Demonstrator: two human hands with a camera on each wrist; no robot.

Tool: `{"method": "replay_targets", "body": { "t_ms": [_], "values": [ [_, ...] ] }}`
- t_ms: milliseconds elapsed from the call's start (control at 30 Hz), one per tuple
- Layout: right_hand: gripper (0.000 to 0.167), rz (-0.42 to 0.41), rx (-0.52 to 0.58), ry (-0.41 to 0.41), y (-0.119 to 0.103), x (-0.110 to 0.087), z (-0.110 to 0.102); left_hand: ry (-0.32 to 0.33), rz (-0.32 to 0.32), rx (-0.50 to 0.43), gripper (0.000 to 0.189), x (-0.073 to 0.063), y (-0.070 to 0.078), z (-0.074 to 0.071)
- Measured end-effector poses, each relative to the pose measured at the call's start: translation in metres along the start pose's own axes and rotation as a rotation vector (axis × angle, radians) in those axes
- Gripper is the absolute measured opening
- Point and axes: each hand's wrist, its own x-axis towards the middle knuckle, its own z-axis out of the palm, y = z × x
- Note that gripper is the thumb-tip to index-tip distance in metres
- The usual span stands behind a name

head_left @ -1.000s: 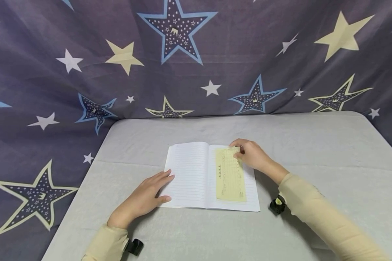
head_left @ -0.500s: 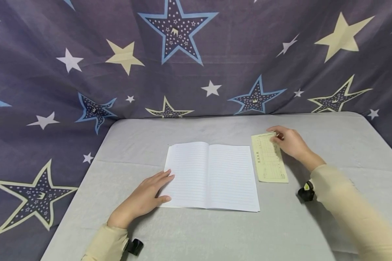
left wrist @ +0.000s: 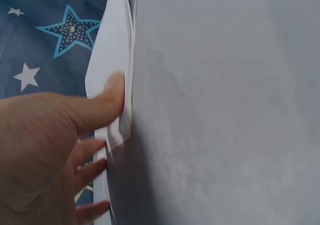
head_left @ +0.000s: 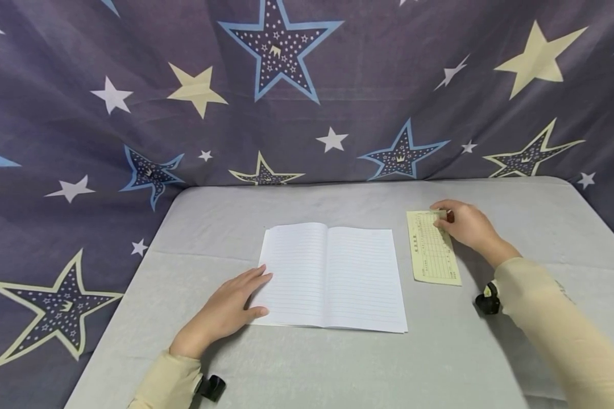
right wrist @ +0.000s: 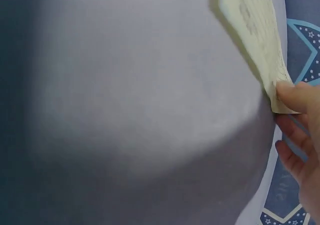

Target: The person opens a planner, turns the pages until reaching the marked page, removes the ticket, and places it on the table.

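Observation:
An open notebook with white lined pages lies flat on the grey-covered table. My left hand rests on its left edge, fingers extended and thumb at the lower left corner. In the left wrist view the thumb presses on the page stack. To the right of the notebook, my right hand pinches the top right corner of a yellow printed slip, thumb above and fingers beneath. The right wrist view shows that corner of the slip bent up between thumb and fingers.
The table has a soft grey cover with rounded far corners. Behind it and to the left hangs a dark curtain printed with stars. A small black camera sits at each wrist, by the left sleeve and the right sleeve.
My right hand has carried the yellow slip off the notebook's right page to the table on the right, baring the page. My left hand has stayed on the notebook's left edge.

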Motion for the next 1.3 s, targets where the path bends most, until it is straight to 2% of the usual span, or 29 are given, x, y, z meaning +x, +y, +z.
{"method": "replay_targets", "body": {
  "t_ms": [200, 333, 467, 600, 767, 900, 1067, 1200, 1300],
  "values": [
    [0.042, -0.049, -0.136, 0.051, -0.007, -0.005, 0.002, 0.050, -0.118, 0.014, 0.072, -0.001, 0.010, -0.001],
    [0.040, -0.100, -0.189, 0.070, -0.015, -0.016, 0.004, 0.085, -0.180, -0.026, 0.070, -0.001, 0.020, 0.001],
    [0.040, -0.188, -0.188, 0.093, -0.026, -0.033, 0.008, 0.124, -0.244, -0.114, 0.067, -0.001, 0.028, 0.006],
    [0.043, -0.316, -0.160, 0.122, -0.041, -0.052, 0.016, 0.184, -0.293, -0.191, 0.064, 0.000, 0.033, 0.009],
    [0.046, -0.424, -0.133, 0.058, -0.065, -0.081, 0.028, 0.210, -0.346, -0.264, 0.063, 0.004, 0.036, 0.011],
    [0.053, -0.431, -0.130, -0.041, -0.082, -0.104, 0.037, 0.207, -0.370, -0.322, 0.066, 0.009, 0.036, 0.009],
    [0.069, -0.374, -0.104, -0.155, -0.098, -0.122, 0.043, 0.198, -0.378, -0.379, 0.068, 0.014, 0.035, 0.005],
    [0.079, -0.358, -0.104, -0.182, -0.105, -0.127, 0.045, 0.184, -0.402, -0.490, 0.069, 0.017, 0.032, 0.002],
    [0.079, -0.368, -0.102, -0.172, -0.108, -0.128, 0.047, 0.171, -0.423, -0.565, 0.070, 0.018, 0.030, 0.001]
  ]
}}
